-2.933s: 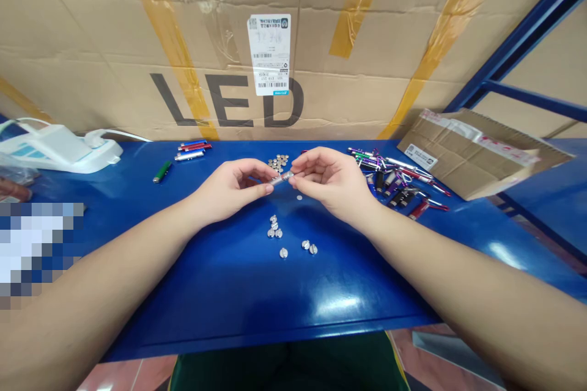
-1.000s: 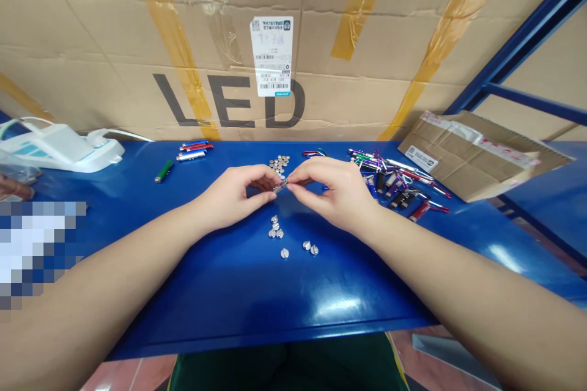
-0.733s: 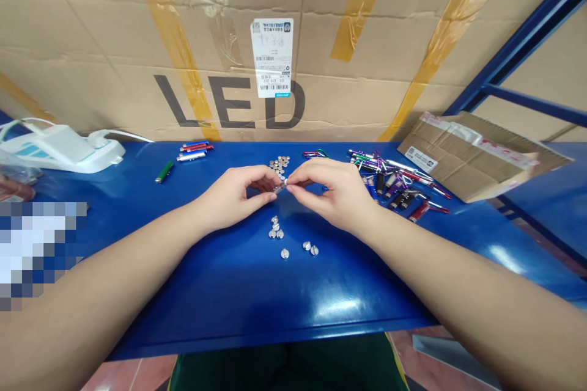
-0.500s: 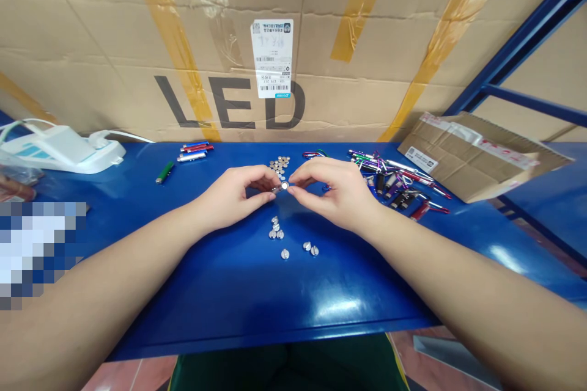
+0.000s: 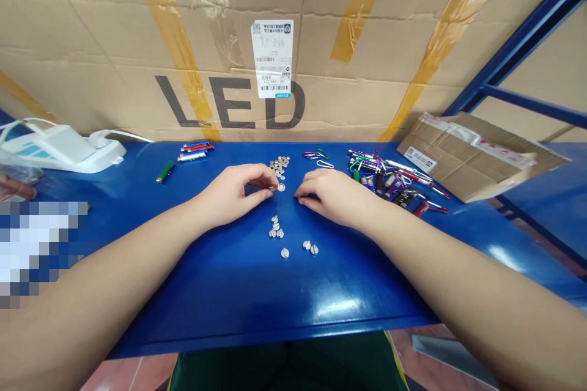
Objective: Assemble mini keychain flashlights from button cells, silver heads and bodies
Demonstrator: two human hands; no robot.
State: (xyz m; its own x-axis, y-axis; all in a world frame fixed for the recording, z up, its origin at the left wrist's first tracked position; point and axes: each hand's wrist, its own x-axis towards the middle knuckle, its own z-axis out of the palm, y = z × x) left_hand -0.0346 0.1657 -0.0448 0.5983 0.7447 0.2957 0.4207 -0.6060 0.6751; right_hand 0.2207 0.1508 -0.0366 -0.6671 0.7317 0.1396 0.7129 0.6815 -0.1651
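The left hand (image 5: 232, 193) is above the middle of the tabletop (image 5: 220, 293), and its grip is pinching a small silvery tube (image 5: 280, 187) between the thumb and the fingers. The tube sticks out at the fingertips, and its round end is turned toward the camera; the rest of it is mostly hidden by the hand.

The right hand (image 5: 334, 198) is apart from the tube, on its right side, with the fingers bent and the tips low near the tabletop. Its grip is half closed, but I cannot tell if something is between these fingertips.

Just behind the tube lies a group of flat round discs (image 5: 279, 165). Nearer to the person there are seven silvery round pieces (image 5: 276, 227): four are close together, one is alone, and two are side by side.

Behind the right hand lie a silver clip (image 5: 325, 164) and a pair of red and green clips (image 5: 315, 154). Beyond this hand, to the right, is a pile of coloured tubes (image 5: 389, 182), near a cardboard box (image 5: 468, 156). On the left side, a green tube (image 5: 165, 172) lies near a small group of blue, red and silver tubes (image 5: 196, 148).
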